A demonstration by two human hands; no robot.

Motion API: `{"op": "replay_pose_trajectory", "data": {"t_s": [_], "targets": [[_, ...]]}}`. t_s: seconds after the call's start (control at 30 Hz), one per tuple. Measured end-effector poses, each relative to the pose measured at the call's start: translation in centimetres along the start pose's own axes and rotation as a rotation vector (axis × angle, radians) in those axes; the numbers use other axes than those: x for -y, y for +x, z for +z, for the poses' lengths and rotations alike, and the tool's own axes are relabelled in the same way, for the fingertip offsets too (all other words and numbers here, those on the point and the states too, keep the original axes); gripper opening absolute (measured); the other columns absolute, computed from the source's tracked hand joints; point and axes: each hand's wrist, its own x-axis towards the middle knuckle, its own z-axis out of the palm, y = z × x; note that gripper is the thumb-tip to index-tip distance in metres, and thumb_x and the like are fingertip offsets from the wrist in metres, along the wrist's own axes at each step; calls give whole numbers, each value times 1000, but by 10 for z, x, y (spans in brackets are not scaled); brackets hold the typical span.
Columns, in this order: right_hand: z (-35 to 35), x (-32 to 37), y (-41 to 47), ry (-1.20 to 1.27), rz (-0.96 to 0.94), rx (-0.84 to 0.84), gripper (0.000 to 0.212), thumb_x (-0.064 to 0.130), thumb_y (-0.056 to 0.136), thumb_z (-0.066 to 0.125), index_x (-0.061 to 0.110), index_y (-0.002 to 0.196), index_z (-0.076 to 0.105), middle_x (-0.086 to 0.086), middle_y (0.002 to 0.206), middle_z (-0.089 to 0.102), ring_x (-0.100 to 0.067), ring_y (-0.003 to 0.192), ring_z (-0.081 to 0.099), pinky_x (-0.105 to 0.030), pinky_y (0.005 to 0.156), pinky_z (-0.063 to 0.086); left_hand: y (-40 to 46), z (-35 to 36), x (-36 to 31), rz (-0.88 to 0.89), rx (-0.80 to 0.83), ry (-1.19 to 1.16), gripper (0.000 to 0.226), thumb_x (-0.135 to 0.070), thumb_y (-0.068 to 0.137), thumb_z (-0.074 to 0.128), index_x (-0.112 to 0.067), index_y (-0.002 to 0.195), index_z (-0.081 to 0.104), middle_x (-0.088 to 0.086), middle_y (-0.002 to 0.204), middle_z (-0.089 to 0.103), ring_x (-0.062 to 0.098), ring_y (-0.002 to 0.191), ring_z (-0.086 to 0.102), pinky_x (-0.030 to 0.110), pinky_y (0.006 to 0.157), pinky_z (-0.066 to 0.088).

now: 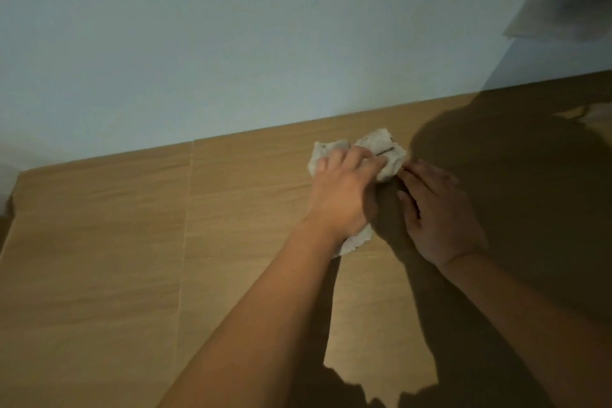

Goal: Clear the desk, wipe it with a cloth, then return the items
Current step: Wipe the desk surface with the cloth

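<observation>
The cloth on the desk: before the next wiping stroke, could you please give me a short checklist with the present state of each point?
1. Cloth lies on the desk: ok, crumpled near the back edge by the wall.
2. Left hand on the cloth: ok, it presses down on top of it.
3. Right hand on the cloth: ok, its fingertips touch the cloth's right edge.
4. Desk surface to the left free of items: ok, only bare wood shows there.
5. Desk surface to the right: cannot tell, it lies in deep shadow.
6. Cloth damp or dry: cannot tell.
</observation>
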Motion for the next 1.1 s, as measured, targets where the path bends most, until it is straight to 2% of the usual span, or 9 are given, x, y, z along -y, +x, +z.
{"op": "replay_pose_trajectory", "data": {"t_s": [0.17,0.23,0.37,0.4,0.5,0.57,0.73,0.87,1.1], "targets": [[-3,3,2,-29,13,55,37,23,101,41,7,129,59,-10,134,55,-27,128,46,-41,114,28,-62,-11,50,-450,-281,85,43,-26,95,41,-13,130,61,12,125,59,36,110,49,48,92,39],[-4,3,3,-22,10,67,37,21,100,44,7,131,58,-11,136,54,-28,129,45,-42,115,27,-85,-3,15,-346,-210,70,46,-30,92,42,-15,130,62,9,122,59,34,104,50,45,86,41],[-4,3,3,14,26,81,45,26,99,35,5,130,60,-14,136,56,-30,129,47,-45,113,32,-153,14,-66,145,42,191,58,-38,84,53,-16,139,55,5,125,56,31,105,53,43,88,45],[-4,4,3,27,38,86,45,26,100,34,5,131,60,-14,137,56,-30,130,46,-45,114,30,-165,16,-64,138,39,239,60,-38,83,54,-16,139,55,6,126,56,32,105,54,43,88,45],[-6,5,3,16,58,148,43,29,105,33,11,139,52,-8,146,48,-26,138,37,-41,117,20,-175,16,-48,-329,-150,269,55,-35,86,47,-16,137,57,9,128,56,33,107,51,45,88,41],[-8,4,2,14,27,140,43,31,106,32,12,141,49,-7,148,45,-26,140,35,-42,118,19,-172,16,-52,-478,-171,284,54,-32,87,42,-16,138,56,9,130,56,33,109,47,46,90,36],[-30,-7,-16,301,24,156,41,26,106,33,12,141,50,-8,148,47,-26,137,40,-40,117,27,-167,12,-63,-513,-55,366,57,-33,90,32,-15,138,55,11,131,57,39,110,51,49,91,41],[-63,-57,-54,127,-156,216,42,30,106,34,12,141,51,-7,146,49,-25,138,40,-43,119,23,-164,11,-66,-545,41,451,58,-35,90,28,-15,140,51,13,135,54,41,112,51,52,92,41],[-61,-79,-72,76,-187,213,42,33,104,39,13,137,54,-5,145,50,-26,137,41,-42,118,24,-159,9,-78,-656,20,385,43,-29,94,41,-13,133,52,17,133,51,44,116,46,52,91,43]]}}
